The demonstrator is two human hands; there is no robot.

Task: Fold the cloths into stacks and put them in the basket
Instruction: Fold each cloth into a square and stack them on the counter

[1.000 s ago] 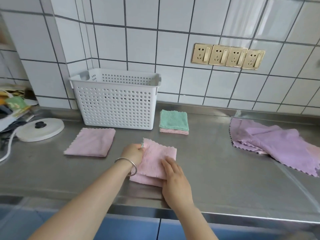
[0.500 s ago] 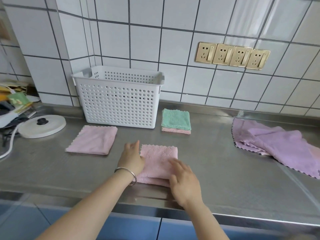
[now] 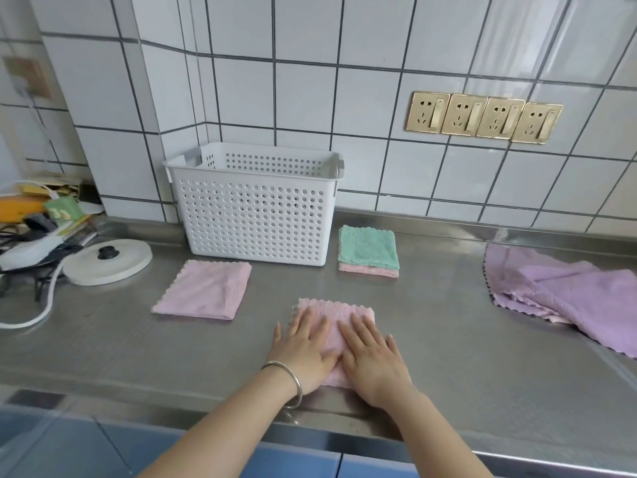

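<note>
A folded pink cloth (image 3: 339, 313) lies on the steel counter near its front edge. My left hand (image 3: 305, 348) and my right hand (image 3: 374, 360) both rest flat on it, fingers spread, side by side. Another folded pink cloth (image 3: 206, 290) lies to the left. A small stack, green cloth (image 3: 368, 249) on a pink one, sits to the right of the white perforated basket (image 3: 256, 219), which stands against the tiled wall. A loose pile of purple cloths (image 3: 565, 294) lies at the right.
A white round lid (image 3: 110, 262) with a black knob lies at the left, beside cables and clutter (image 3: 38, 215). Gold wall sockets (image 3: 482, 117) sit above the counter. The counter's front edge (image 3: 344, 432) runs just below my wrists.
My left hand let go of the cloth's folded edge and both hands moved onto the cloth, now pressing it flat. The camera view shifted slightly.
</note>
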